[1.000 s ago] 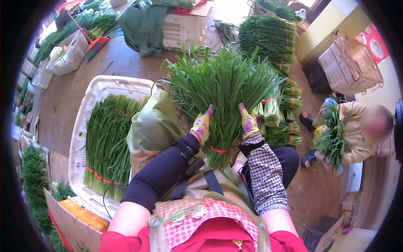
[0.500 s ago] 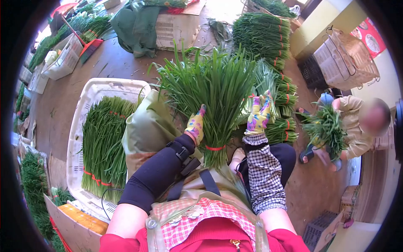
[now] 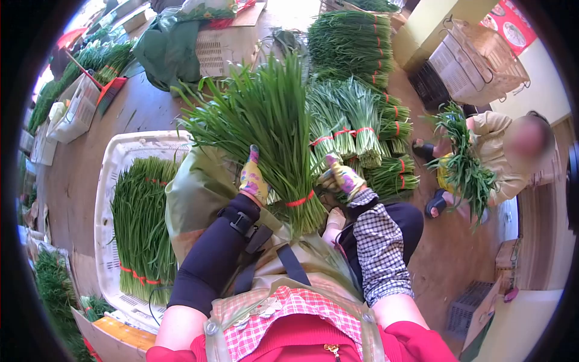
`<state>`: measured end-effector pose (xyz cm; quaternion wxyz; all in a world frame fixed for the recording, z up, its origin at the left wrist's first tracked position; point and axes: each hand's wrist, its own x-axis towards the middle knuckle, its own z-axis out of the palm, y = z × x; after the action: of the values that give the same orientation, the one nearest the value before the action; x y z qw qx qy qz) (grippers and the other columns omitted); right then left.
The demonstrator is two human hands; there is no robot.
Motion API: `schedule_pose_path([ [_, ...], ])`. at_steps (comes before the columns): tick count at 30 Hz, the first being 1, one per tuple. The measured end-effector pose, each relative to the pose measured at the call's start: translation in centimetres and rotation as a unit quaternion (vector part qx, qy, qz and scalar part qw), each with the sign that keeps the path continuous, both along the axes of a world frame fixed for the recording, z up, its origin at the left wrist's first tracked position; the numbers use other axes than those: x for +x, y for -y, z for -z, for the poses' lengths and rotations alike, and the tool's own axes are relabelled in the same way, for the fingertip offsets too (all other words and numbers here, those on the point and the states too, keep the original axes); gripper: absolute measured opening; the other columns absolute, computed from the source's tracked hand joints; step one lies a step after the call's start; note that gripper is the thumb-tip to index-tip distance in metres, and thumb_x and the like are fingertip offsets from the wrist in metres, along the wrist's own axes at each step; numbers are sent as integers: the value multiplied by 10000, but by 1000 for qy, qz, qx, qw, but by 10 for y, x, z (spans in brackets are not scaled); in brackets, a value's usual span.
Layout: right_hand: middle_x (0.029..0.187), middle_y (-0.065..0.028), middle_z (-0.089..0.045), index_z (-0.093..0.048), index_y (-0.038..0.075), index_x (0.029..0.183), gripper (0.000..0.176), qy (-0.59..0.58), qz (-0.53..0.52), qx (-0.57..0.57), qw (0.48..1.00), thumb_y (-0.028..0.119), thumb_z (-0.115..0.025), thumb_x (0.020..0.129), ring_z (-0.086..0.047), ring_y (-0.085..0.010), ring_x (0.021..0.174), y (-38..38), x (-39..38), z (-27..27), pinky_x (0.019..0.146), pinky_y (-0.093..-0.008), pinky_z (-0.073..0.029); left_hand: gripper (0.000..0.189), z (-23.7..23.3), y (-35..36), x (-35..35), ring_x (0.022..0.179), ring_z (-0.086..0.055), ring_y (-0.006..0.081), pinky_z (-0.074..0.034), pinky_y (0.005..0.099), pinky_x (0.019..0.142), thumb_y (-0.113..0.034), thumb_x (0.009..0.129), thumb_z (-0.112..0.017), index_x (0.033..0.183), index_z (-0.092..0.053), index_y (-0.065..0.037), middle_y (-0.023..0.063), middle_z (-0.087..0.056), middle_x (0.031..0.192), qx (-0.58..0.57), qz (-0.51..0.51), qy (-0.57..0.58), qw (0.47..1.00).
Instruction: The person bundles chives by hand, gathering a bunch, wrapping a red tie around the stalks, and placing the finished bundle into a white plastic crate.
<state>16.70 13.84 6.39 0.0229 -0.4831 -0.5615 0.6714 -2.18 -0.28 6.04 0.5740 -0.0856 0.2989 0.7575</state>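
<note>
A large bunch of green chives [image 3: 271,130] stands before my body, its leaves fanning up and leftward, a red band [image 3: 300,198] round its stems. My left hand [image 3: 254,179], in a flowered yellow glove, grips the bunch's left side, thumb up along the leaves and other fingers hidden behind it. Just right of the stems is my right hand [image 3: 344,177], in a matching glove. Its fingers are loosely bent and apart, and nothing shows in them. Beyond it lie several banded bundles of chives [image 3: 367,136], pale stems towards me.
At my left, a white crate [image 3: 104,241] holds banded chives [image 3: 143,226]. A tall chive stack [image 3: 350,45] stands at the back. On the right, a seated person [image 3: 497,151] holds loose greens [image 3: 461,163]. A broom [image 3: 111,92] and crates [image 3: 476,66] stand farther off.
The chive bunch has tilted, its leafy top swinging left. My right hand has come down from an upright, raised pose towards the stems. The whole view has shifted slightly.
</note>
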Motion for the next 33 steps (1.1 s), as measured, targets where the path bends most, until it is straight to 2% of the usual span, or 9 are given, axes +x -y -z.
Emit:
schedule_pose_path([
  [3, 749, -10, -604, -662, 27, 924, 470, -51, -37, 16, 998, 481, -576, 836, -509, -86, 585, 8, -11, 30, 529, -230, -403, 490, 4, -1, -1, 1063, -537, 306, -412, 482, 930, -406, 863, -546, 1195, -515, -47, 113, -558, 1188, 34, 23, 29, 999],
  [4, 807, -15, -611, -661, 43, 962, 405, -69, -1, 182, 981, 423, -609, 831, -521, -90, 663, 11, -15, 33, 604, -251, -420, 481, 2, 0, 1, 1062, -540, 306, -424, 468, 922, -392, 870, -541, 1206, -510, -50, 115, -557, 1188, 30, 30, 28, 999],
  [7, 793, -14, -613, -658, 44, 971, 351, -176, 109, 197, 958, 363, -626, 828, -522, -93, 705, 4, -18, 14, 643, -249, -417, 470, 1, -1, 9, 1049, -549, 297, -436, 458, 908, -379, 878, -532, 1214, -505, -52, 112, -564, 1177, -40, 38, -3, 999],
  [14, 750, -5, -615, -624, 62, 1022, 332, -192, 166, 115, 960, 352, -580, 868, -459, -54, 486, -19, -11, 6, 417, -183, -341, 451, 28, -1, 11, 996, -576, 277, -464, 444, 865, -382, 883, -521, 1194, -519, -55, 100, -590, 1131, -29, 81, -60, 994],
  [17, 842, -27, -618, -549, 57, 1138, 432, -355, 156, -22, 921, 397, -556, 872, -491, -62, 525, -21, -2, 6, 442, -191, -376, 447, 27, -3, 12, 934, -603, 275, -500, 441, 809, -396, 883, -518, 1172, -528, -56, 101, -607, 1086, -29, 70, -65, 995],
  [22, 1208, -97, -535, -405, 135, 1305, 655, -358, 231, -15, 905, 620, -319, 873, -565, -226, 876, -41, 11, 4, 734, -379, -474, 462, 24, -3, 8, 952, -595, 287, -490, 463, 822, -407, 885, -508, 1179, -525, -50, 106, -598, 1106, -41, 41, -38, 998],
  [25, 989, -76, -592, -515, 95, 1150, 566, -246, 396, 81, 881, 575, -443, 859, -574, -173, 691, -52, 17, 28, 580, -308, -472, 485, 11, 0, 8, 991, -577, 306, -466, 483, 857, -426, 886, -495, 1192, -517, -50, 113, -583, 1141, -66, 40, -67, 995],
  [29, 657, 27, -509, -584, 59, 944, 497, -64, 263, 120, 955, 540, -499, 851, -420, -68, 457, -38, 21, 23, 414, -242, -342, 499, 10, -1, 8, 1028, -559, 315, -442, 488, 889, -433, 879, -501, 1203, -514, -54, 114, -570, 1170, -38, 35, -32, 998],
  [33, 630, 31, -499, -602, 47, 933, 518, -126, 263, 88, 952, 546, -487, 853, -428, -64, 469, -34, 33, 31, 420, -224, -348, 483, 16, -2, 6, 1020, -562, 315, -448, 489, 883, -406, 868, -530, 1201, -519, -56, 114, -573, 1165, -1, 17, -9, 1000],
])
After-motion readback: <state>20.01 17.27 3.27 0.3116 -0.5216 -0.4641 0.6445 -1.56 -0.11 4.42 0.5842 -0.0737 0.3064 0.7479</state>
